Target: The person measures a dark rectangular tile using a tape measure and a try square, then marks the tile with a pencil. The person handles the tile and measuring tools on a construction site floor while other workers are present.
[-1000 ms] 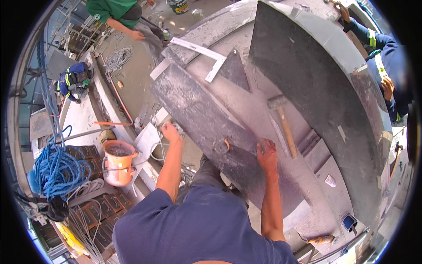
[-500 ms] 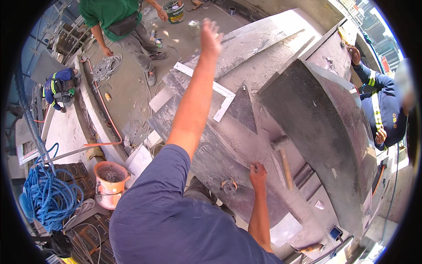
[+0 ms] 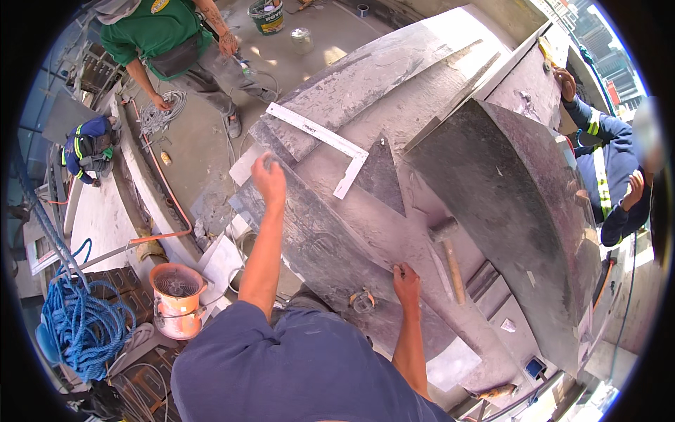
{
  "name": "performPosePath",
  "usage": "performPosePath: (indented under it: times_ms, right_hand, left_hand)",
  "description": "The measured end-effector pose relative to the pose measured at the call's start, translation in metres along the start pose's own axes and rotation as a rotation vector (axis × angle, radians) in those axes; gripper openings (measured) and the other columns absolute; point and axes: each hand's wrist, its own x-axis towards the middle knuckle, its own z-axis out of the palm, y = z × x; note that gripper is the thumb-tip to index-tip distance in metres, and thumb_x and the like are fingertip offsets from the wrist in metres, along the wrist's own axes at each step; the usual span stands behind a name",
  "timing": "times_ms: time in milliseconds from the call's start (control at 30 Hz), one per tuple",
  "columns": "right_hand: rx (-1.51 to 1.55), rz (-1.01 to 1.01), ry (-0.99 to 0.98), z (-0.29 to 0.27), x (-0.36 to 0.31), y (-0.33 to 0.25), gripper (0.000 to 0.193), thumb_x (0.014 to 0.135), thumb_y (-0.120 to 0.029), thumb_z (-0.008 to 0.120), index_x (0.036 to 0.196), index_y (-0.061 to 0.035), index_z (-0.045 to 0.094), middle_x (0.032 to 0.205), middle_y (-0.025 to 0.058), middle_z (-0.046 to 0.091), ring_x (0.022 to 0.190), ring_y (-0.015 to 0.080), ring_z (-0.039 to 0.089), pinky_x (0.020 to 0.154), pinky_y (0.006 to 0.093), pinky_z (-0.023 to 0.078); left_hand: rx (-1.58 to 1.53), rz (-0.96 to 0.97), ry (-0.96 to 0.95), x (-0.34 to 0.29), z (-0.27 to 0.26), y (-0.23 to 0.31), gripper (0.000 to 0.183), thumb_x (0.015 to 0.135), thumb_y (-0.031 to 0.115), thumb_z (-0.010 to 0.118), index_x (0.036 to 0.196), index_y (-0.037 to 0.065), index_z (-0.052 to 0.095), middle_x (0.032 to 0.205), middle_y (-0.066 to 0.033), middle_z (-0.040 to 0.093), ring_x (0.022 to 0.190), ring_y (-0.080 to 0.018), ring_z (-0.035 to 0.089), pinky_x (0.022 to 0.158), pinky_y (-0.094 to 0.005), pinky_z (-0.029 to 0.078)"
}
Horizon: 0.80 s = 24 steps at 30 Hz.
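1. Left hand (image 3: 269,179) is stretched forward with fingers curled over the far upper edge of the grey stone slab (image 3: 330,246); it looks closed on that edge. Right hand (image 3: 406,276) lies on the near part of the same slab with fingers spread, pressing, not gripping anything.
2. The slab lies tilted across the stone work surface (image 3: 394,91), directly ahead of the person's torso, between both arms.
3. Judgement: steadying goes best with the right palm kept flat and weight low, while the left controls the far edge; a 2-point hold should limit sliding.
4. Edges: the slab's long left edge overhangs the floor side; the metal square (image 3: 320,141) lies just beyond the left hand and could be knocked.
5. The mallet (image 3: 450,257) lies just right of the right hand, so room that way is limited.
6. The large dark curved panel (image 3: 520,211) closes the right side. A small clamp-like metal piece (image 3: 362,301) sits at the near edge.
7. The orange bucket (image 3: 176,299) and blue rope (image 3: 81,323) crowd the lower left.
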Motion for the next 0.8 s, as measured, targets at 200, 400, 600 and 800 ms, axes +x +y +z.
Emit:
performPosePath:
  times_ms: [200, 400, 600, 800]
  right_hand:
    - [0.039, -0.114, -0.084, 0.053, 0.076, -0.075, 0.04, 0.099, -0.035, 0.072, 0.113, 0.0016, 0.08, 0.099, 0.0237, 0.08, 0.09, 0.0353, 0.079, 0.085, 0.0412, 0.06]
    - [0.819, 0.386, -0.258, 0.139, 0.155, -0.171, 0.049, 0.099, -0.037, 0.082, 0.124, 0.0041, 0.07, 0.101, 0.0101, 0.073, 0.077, 0.0225, 0.076, 0.054, 0.0302, 0.056]
    - [0.917, 0.388, -0.365, 0.149, 0.159, -0.185, 0.035, 0.102, -0.027, 0.08, 0.125, -0.0018, 0.069, 0.094, 0.0019, 0.071, 0.062, 0.0067, 0.058, 0.05, 0.0237, 0.044]
    - [1.155, 0.322, -0.45, 0.081, 0.116, -0.176, 0.025, 0.106, -0.023, 0.076, 0.121, -0.003, 0.072, 0.083, -0.0048, 0.064, 0.058, 0.003, 0.049, 0.049, 0.022, 0.037]
  left_hand:
    - [0.171, -0.341, 0.046, -0.115, -0.14, -0.122, 0.054, 0.1, 0.017, 0.068, 0.148, -0.001, 0.052, 0.13, -0.0212, 0.063, 0.118, -0.0368, 0.064, 0.104, -0.0475, 0.052]
    - [-0.511, -1.086, -0.39, -0.187, -0.161, -0.136, 0.058, 0.109, 0.052, 0.054, 0.142, 0.004, 0.054, 0.126, -0.015, 0.064, 0.112, -0.0314, 0.064, 0.099, -0.0515, 0.051]
    - [-0.49, -1.106, -0.225, -0.206, -0.142, -0.142, 0.059, 0.109, 0.061, 0.048, 0.132, 0.007, 0.06, 0.123, -0.012, 0.065, 0.111, -0.03, 0.064, 0.098, -0.0502, 0.051]
    - [-0.335, -0.25, 0.489, -0.044, -0.099, -0.087, 0.049, 0.112, 0.028, 0.044, 0.146, -0.006, 0.055, 0.141, -0.0209, 0.06, 0.131, -0.0323, 0.058, 0.114, -0.0423, 0.044]
